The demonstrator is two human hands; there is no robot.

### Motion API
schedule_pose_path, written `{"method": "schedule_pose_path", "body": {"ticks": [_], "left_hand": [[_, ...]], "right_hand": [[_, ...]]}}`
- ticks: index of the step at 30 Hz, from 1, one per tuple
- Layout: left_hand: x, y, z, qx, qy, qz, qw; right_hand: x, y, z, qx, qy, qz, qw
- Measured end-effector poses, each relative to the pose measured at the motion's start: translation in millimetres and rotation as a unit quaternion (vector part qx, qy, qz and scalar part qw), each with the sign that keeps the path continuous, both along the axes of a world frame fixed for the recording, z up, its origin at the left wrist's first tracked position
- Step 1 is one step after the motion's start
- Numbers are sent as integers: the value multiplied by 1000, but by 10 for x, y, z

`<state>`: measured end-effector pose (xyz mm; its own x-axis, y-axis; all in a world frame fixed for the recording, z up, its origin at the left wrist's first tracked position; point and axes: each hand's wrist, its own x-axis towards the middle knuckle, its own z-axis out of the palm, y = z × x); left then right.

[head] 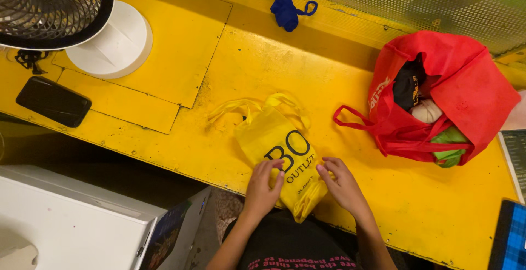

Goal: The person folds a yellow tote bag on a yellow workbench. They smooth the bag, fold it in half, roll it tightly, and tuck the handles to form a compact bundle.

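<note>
Bag: yellow bag [276, 146] lies flat on the yellow table [416, 199], folded narrow, dark print facing up.
Long axis: runs from the handles [249, 107], far and to the person's left, down to the near end, which hangs over the table's front edge.
Left hand [262, 185]: fingers spread and pressing flat on the bag's near left side; nothing clamped.
Right hand [341, 182]: fingertips pinching the bag's near right edge, at the fold.
Nearer hand: both on the near end, about level; handles lie away from both, nearer the left.
Edges: front edge is right under the wrists; a drop below it.
Open room: bare table beyond and left of the handles.
Right side: red bag [438, 97], stuffed, just beside; its strap reaches towards the yellow one.
Far left: fan [52, 7], phone [53, 101], well apart.
Back rail: blue cloth [287, 9].
</note>
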<state>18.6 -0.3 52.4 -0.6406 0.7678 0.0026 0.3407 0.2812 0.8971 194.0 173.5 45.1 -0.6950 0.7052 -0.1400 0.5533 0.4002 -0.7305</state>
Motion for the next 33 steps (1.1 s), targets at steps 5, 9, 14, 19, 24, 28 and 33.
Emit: {"method": "schedule_pose_path", "body": {"ticks": [5,9,14,19,24,28,33], "left_hand": [[148,120,-132,-23,-154,-25,987],[157,186,-205,59,-242,-51,967],[26,293,-331,322,-429,-98,838],[-392,419,-486,177,-550,57,815],[-518,252,-606,74,-490,79,865],[-309,147,-813,61,-461,34,885],[-43,330,-1152,46,-369,50,927]], "right_hand": [[-76,66,-11,-35,-53,-80,995],[-237,-53,336,-74,183,-132,971],[-275,-379,978,124,284,-3,951],[-574,-452,1077,173,164,142,961],[-756,-510,786,229,125,71,963],[-714,-347,559,252,89,40,963],[-540,-157,247,118,140,5,983]]}}
